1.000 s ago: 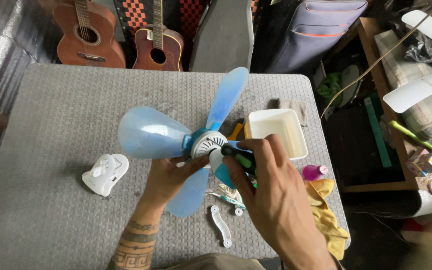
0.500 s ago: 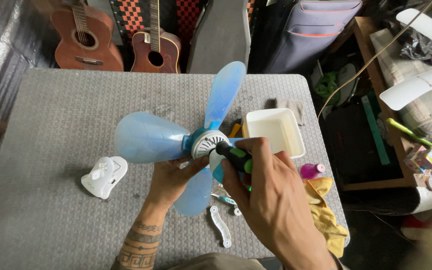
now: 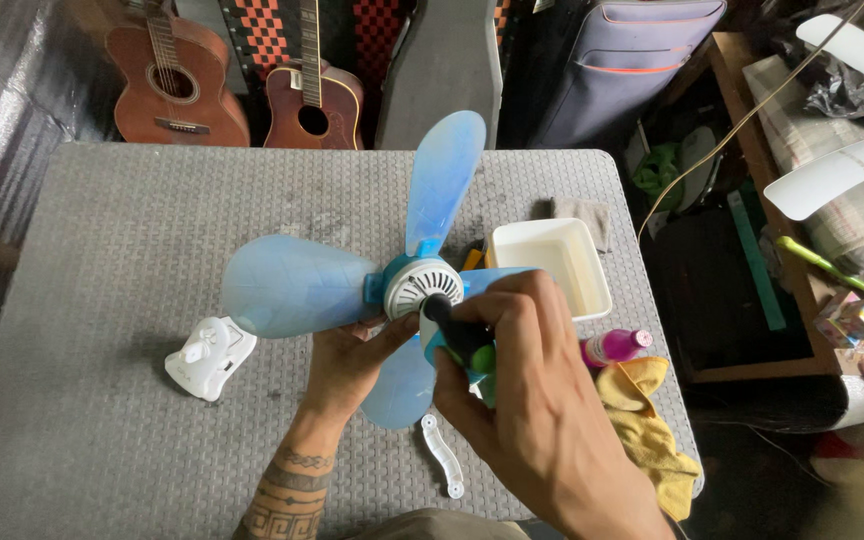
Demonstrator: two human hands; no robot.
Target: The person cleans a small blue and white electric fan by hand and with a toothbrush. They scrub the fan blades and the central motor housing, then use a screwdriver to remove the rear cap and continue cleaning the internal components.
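Item, central: a small fan rotor (image 3: 417, 285) with translucent light-blue blades and a white ribbed hub, held above a grey folding table (image 3: 102, 230). We count one blade pointing up and away, one pointing left, one hanging toward us below the hub, and a fourth mostly hidden behind our right hand.

Left hand (image 3: 352, 365): under the rotor, fingers curled up against the underside of the hub and the root of the left blade, grasping the fan. A tattooed band shows on the forearm.

Right hand (image 3: 527, 390): clenched around a screwdriver (image 3: 462, 340) with a black and green handle. Its dark end sits against the lower right edge of the hub; the tip itself we cannot make out.

On the table, left of our left hand: a white moulded plastic housing (image 3: 209, 357), well apart from the fan.

Near edge, just below the lower blade: a narrow white plastic strip (image 3: 442, 455) lying flat.

Right of the fan: a white rectangular tray (image 3: 597, 275), partly behind our right hand. Beside it, a pink bottle (image 3: 614, 347) on its side, touching a crumpled yellow cloth (image 3: 647, 420) at the table's right edge. A grey rag (image 3: 582, 215) lies behind the tray.

Beyond the far edge: two acoustic guitars (image 3: 177, 85) standing upright.
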